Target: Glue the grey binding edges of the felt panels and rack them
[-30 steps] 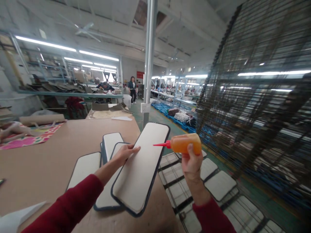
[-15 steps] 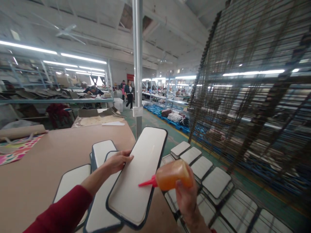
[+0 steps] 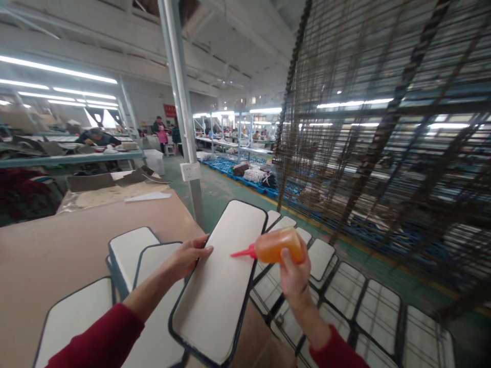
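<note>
My left hand (image 3: 193,254) grips the left edge of a long white panel (image 3: 218,291) with rounded corners and a dark rim, thumb on its face. The panel is tilted up above the table. In my right hand (image 3: 296,268) is a squeeze bottle (image 3: 278,245) of amber liquid, lying almost level. Its red nozzle (image 3: 243,252) points left, over the panel's upper middle; whether the tip touches the surface I cannot tell. Similar dark-rimmed panels (image 3: 132,243) lie overlapped on the table (image 3: 23,255) beneath and left of my left arm.
To the right, rows of white panels (image 3: 343,286) rest on a dark wire rack. A tall stack of wire racks (image 3: 364,117) rises behind them. A metal post (image 3: 184,102) with a socket box stands beyond the table. Co-workers (image 3: 161,134) are in the background.
The bottle has moved up along the panel, its nozzle going from the lower part to the upper middle. My view has turned right. The left hand keeps its hold.
</note>
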A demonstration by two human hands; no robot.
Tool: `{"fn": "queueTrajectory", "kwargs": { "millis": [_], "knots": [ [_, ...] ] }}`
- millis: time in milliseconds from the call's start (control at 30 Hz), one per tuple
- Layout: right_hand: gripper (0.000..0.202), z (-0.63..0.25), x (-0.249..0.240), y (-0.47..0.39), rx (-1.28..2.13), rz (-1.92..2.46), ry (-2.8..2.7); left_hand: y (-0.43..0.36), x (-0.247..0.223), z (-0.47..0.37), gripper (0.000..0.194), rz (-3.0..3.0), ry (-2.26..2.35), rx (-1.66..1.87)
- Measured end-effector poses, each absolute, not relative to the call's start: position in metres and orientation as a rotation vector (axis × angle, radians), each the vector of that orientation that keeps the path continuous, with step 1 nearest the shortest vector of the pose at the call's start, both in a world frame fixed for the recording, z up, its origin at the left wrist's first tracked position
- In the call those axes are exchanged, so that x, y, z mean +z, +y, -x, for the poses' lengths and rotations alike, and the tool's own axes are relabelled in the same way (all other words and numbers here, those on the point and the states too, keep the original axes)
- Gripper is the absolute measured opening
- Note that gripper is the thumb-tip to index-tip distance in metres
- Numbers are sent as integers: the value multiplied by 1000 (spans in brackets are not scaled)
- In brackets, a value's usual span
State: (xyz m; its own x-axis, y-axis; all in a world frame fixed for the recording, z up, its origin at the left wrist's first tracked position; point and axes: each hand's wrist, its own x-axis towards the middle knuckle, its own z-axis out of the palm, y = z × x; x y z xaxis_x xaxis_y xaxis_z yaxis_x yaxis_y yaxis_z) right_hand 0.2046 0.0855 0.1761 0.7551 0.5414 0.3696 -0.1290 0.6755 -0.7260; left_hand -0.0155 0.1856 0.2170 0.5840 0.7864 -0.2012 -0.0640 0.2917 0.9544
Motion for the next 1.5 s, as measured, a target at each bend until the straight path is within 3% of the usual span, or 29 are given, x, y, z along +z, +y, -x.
{"fn": "queueTrajectory", "kwargs": {
  "millis": [133,267,400,633,867,1100,1333,1500],
  "knots": [
    [59,-195,151,44,517,824,-759,189,213,4,55,-1145,794,676],
    [57,-239,191,56,255,715,-549,175,215,-10,50,-1184,784,622],
    [55,-282,212,65,212,690,-476,159,219,-31,48,-1178,758,579],
    [47,-271,165,-1,499,781,-592,152,211,-69,54,-1190,785,570],
    [59,-356,196,20,235,772,-492,127,211,-121,53,-1227,679,475],
    [56,-353,145,-32,425,834,-576,122,196,-160,56,-1188,715,486],
    [68,-437,163,-19,226,803,-435,84,188,-210,50,-1216,626,324],
    [54,-415,130,-63,316,848,-436,90,182,-250,47,-1210,681,336]
  ]
}}
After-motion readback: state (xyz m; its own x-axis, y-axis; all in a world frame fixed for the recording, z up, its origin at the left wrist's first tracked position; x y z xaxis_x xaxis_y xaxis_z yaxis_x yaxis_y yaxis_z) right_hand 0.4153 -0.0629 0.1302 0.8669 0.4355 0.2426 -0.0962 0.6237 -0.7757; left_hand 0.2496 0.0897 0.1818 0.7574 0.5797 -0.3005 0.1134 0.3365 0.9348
